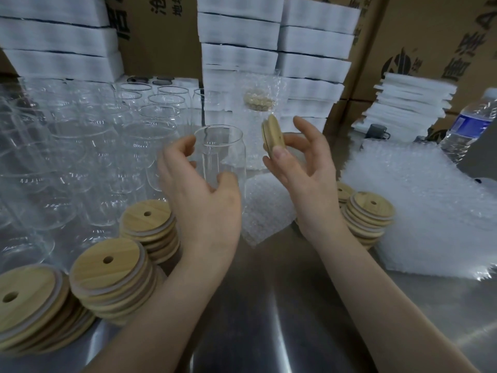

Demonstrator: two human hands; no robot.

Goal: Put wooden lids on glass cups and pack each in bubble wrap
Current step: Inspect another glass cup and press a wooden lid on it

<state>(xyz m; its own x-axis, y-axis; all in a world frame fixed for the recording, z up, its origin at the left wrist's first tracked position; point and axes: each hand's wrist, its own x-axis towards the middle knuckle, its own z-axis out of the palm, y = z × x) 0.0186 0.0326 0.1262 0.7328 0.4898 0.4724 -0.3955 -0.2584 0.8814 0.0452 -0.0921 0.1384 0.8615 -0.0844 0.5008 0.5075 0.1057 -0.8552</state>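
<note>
My left hand (199, 195) grips a clear glass cup (219, 154) upright above the steel table, fingers curled round its lower body. Just right of the cup's rim, my right hand (298, 162) pinches a round wooden lid (271, 134) on edge between thumb and fingers; the lid is apart from the cup. A sheet of bubble wrap (266, 208) lies on the table under and between my hands. Behind it stands a wrapped cup with a lid (256, 103).
Several empty glass cups (80, 146) crowd the left side. Stacks of wooden lids sit at front left (113, 273), (21, 300), (150, 219) and at right (368, 214). A bubble wrap pile (430, 211), a water bottle (468, 122), foam stacks (239, 44) and cartons stand around.
</note>
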